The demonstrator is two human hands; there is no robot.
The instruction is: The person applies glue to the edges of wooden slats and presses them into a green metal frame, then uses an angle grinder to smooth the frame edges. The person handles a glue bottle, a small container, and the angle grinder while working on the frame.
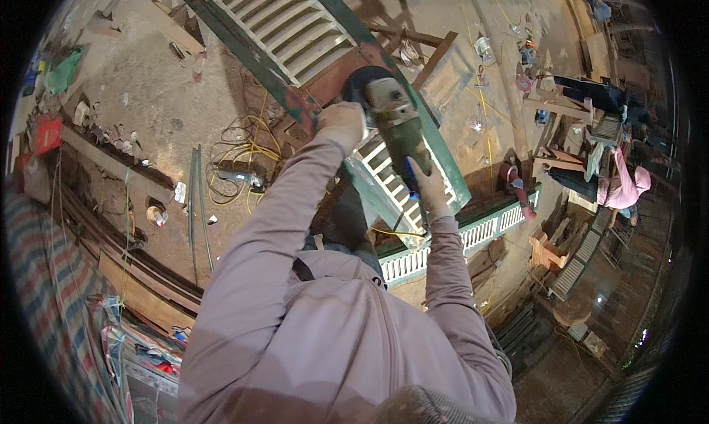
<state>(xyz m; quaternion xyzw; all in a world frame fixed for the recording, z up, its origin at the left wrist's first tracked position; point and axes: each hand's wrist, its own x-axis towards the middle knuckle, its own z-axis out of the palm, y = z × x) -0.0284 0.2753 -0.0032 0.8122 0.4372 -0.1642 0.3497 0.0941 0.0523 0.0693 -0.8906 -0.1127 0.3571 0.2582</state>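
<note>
My right hand (434, 187) is wrapped round the rear body of a dark angle grinder (395, 117). Up beside the tool's head, my left hand (343, 125) is closed at its side; the part it grips is hidden under the fingers. The grinder's round black guard (362, 83) sits over the reddish-brown cross rail of a louvered shutter (299, 29) with a green frame and pale slats. From this angle I cannot tell whether the disc touches the wood. The shutter runs away from me, slanting to the upper left.
A second slatted shutter (473, 236) stands beyond my right forearm. Yellow cable (247, 154) lies coiled on the floor at left, near a power tool (240, 179). Long timbers (118, 165) lie at far left. Another person in a pink top (624, 187) works at far right.
</note>
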